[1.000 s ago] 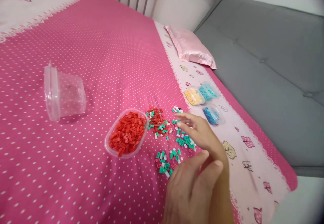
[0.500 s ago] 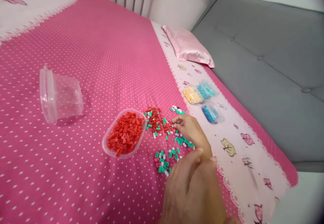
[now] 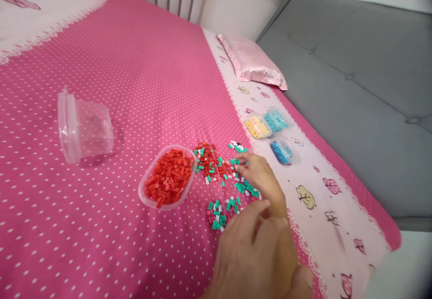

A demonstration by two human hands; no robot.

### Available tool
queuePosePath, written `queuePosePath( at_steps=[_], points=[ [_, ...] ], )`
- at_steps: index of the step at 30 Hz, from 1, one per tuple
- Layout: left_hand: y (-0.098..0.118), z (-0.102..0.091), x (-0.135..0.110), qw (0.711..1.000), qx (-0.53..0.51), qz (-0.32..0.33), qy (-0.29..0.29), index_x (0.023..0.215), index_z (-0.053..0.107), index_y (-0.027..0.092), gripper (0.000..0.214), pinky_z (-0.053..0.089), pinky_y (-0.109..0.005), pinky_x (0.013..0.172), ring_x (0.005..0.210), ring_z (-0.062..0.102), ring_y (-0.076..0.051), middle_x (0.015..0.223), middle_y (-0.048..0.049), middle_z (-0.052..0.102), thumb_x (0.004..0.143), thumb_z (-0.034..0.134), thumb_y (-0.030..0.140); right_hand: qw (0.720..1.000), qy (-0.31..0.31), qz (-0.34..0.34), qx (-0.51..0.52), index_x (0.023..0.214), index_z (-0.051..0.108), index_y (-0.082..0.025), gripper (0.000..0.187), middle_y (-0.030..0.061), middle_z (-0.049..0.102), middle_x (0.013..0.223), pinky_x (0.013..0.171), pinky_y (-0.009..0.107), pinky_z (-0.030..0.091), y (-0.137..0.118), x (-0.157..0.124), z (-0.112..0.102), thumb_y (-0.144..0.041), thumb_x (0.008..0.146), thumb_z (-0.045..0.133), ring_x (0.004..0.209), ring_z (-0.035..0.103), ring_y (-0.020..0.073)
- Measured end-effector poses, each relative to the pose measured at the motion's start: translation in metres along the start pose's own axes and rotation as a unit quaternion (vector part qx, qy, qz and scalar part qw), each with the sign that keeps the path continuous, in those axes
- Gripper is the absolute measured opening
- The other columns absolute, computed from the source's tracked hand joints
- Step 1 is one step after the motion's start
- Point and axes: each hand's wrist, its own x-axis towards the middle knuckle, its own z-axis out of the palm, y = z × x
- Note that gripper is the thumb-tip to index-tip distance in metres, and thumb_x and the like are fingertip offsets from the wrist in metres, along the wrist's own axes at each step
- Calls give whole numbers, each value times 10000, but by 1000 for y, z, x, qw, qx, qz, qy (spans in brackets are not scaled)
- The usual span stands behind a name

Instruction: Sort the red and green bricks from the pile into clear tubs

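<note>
On the dotted pink sheet (image 3: pixel 135 65), right hand (image 3: pixel 261 179) touches tiny plastic bricks (image 3: pixel 216 166) (grip unclear); left hand (image 3: pixel 251 256) hovers splayed.

Pink white-dotted bedspread (image 3: pixel 135 65); red bricks in clear tub (image 3: pixel 168 178); green, white, red loose bricks (image 3: pixel 222 177); grey sofa (image 3: pixel 354 87).

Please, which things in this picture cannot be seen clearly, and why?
All in the head view:
- Whether the right hand pinches one of the loose pieces: its own fingers cover that.
- The wrist of the left hand: cut off by the bottom edge.
- Piece shapes in the dark blue tub: too small.
- Whether the tipped clear container holds anything: hazy wall.
</note>
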Motion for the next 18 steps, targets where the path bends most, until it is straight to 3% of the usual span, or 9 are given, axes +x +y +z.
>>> queuePosePath(
  at_steps=[7, 13, 18],
  points=[
    [1, -15, 8, 1000, -17, -18, -5, 1123, 503, 176, 395, 476, -431, 863, 1104, 517, -258, 1245, -148, 487, 734, 538, 235, 999, -20, -18, -32, 1052, 635, -195, 308, 74, 653, 1005, 776, 286, 438, -3, 0, 3, -232, 747, 614, 895, 605, 194],
    [5, -7, 5, 999, -19, -16, 23, 1020, 555, 166, 325, 497, -441, 817, 1024, 556, -261, 1148, -137, 551, 702, 552, 235, 1000, -6, -20, -14, 1022, 646, -207, 295, 65, 658, 958, 753, 291, 449, -5, -2, 2, -236, 729, 636, 874, 605, 196],
    [5, -1, 5, 999, -23, -25, 43, 959, 574, 174, 292, 512, -425, 798, 976, 577, -246, 1096, -110, 589, 672, 572, 232, 997, -8, -75, 16, 1037, 636, -221, 319, 50, 656, 958, 751, 294, 448, -6, 1, 7, -221, 718, 650, 841, 602, 178]
  ],
)
